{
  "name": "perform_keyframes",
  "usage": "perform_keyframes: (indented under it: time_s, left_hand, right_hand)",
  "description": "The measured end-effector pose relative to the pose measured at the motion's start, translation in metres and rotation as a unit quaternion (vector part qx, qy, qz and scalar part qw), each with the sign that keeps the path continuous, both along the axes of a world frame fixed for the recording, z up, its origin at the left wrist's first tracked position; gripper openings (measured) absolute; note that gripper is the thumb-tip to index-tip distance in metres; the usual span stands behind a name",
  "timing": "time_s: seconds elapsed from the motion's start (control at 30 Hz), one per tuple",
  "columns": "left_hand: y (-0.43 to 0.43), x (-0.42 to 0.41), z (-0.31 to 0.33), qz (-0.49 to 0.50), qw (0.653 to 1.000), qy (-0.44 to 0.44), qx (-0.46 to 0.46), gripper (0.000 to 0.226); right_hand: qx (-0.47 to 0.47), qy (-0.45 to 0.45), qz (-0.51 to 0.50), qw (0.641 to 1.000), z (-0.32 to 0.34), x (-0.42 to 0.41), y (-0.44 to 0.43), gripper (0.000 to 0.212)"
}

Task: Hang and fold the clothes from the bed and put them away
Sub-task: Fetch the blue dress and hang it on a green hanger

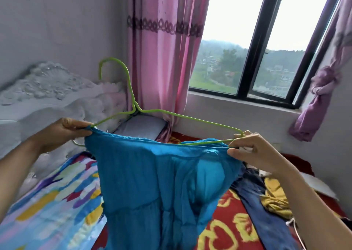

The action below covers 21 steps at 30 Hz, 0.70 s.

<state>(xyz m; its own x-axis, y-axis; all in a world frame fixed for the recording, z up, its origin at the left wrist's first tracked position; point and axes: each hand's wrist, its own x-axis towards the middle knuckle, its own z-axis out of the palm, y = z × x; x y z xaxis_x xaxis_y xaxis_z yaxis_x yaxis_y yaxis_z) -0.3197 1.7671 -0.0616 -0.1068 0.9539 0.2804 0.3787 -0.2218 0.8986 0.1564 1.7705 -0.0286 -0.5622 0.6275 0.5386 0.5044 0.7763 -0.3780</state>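
**Turquoise garment half onto its hanger, pile waiting**

Looks like an early stage of the job, midway through hanging one piece. Held up at the centre of the view, above the bed: a turquoise gathered garment point(162, 183), stretched wide along its elastic top edge against a green wire hanger point(133, 104), hook pointing up toward 11 o'clock. Hard to tell whether the hanger's lower bar sits inside the top opening or merely against it, so probably not yet properly seated.

Left to do, judging by the bed: a dark blue garment point(266, 221) and a yellow garment point(274, 198) lying crumpled at 4 o'clock on the red blanket point(224, 230), unfolded and unhung. No rail or wardrobe in view, so no sign of anything put away.

Left hand point(70, 131) at 9 o'clock: fingers curled, pinching the garment's top edge together with the hanger's left arm. Right hand point(253, 150) at 3 o'clock: thumb and fingers pinching the opposite edge, touching the hanger's right corner. Hands well apart, fabric taut between them.
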Motion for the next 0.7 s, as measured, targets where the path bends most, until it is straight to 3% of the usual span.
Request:
perform_keyframes:
  time_s: [0.1, 0.2, 0.23, 0.3, 0.37, 0.43, 0.53, 0.57, 0.63, 0.7]
  left_hand:
    - [0.01, -0.024, 0.006, -0.012, 1.0, -0.004, -0.026, 0.045]
    - [0.019, -0.041, 0.011, -0.02, 0.995, -0.059, -0.081, 0.036]
    - [0.021, -0.04, 0.013, -0.035, 0.994, -0.064, -0.087, 0.036]
    - [0.018, -0.03, 0.015, -0.054, 0.994, -0.055, -0.074, 0.045]
    - [0.013, -0.018, 0.013, -0.065, 0.994, -0.062, -0.054, 0.053]
    - [0.009, -0.014, 0.013, -0.057, 0.994, -0.086, -0.043, 0.057]
    - [0.005, -0.015, 0.012, -0.037, 0.992, -0.112, -0.05, 0.06]
    - [0.005, -0.015, 0.01, -0.035, 0.991, -0.118, -0.056, 0.059]
    - [0.004, -0.012, 0.006, -0.026, 0.99, -0.124, -0.067, 0.057]
    - [0.002, -0.012, 0.003, -0.004, 0.991, -0.116, -0.066, 0.056]
  right_hand:
    - [-0.015, 0.013, 0.028, 0.999, 0.02, -0.006, -0.011, 0.059]
    - [-0.057, 0.078, 0.068, 0.993, 0.034, -0.025, -0.024, 0.039]
    - [-0.076, 0.115, 0.064, 0.988, 0.035, -0.033, -0.024, 0.031]
    - [-0.082, 0.127, 0.009, 0.989, 0.03, -0.05, -0.018, 0.039]
    - [-0.059, 0.085, -0.072, 0.992, 0.017, -0.062, -0.006, 0.053]
    - [-0.015, 0.074, -0.143, 0.987, 0.001, -0.068, 0.004, 0.044]
    - [0.102, 0.204, -0.174, 0.958, -0.026, -0.075, 0.005, 0.023]
    - [0.105, 0.273, -0.185, 0.938, -0.029, -0.079, 0.003, 0.03]
    - [0.045, 0.38, -0.196, 0.903, -0.031, -0.087, 0.0, 0.064]
    - [0.037, 0.363, -0.181, 0.913, -0.031, -0.092, 0.0, 0.082]
